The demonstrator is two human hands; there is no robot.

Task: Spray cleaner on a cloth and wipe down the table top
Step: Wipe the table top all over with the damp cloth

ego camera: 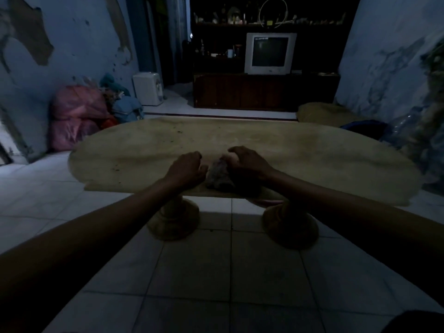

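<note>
A low, pale wooden table top [288,150] stretches across the dim room on two round pedestal feet. Near its front edge lies a crumpled grey cloth [219,175]. My right hand [249,162] rests on the cloth's right side with fingers curled over it. My left hand [186,168] lies on the table just left of the cloth, fingers bent and slightly apart, its thumb close to the cloth. No spray bottle is visible. Dark specks dot the far part of the top.
Pink bags [74,116] and bundled clothes sit against the left wall. A dark cabinet with an old television [270,52] stands behind the table. A cushion [322,112] and plastic clutter [413,131] crowd the right side. White floor tiles [216,272] lie in front.
</note>
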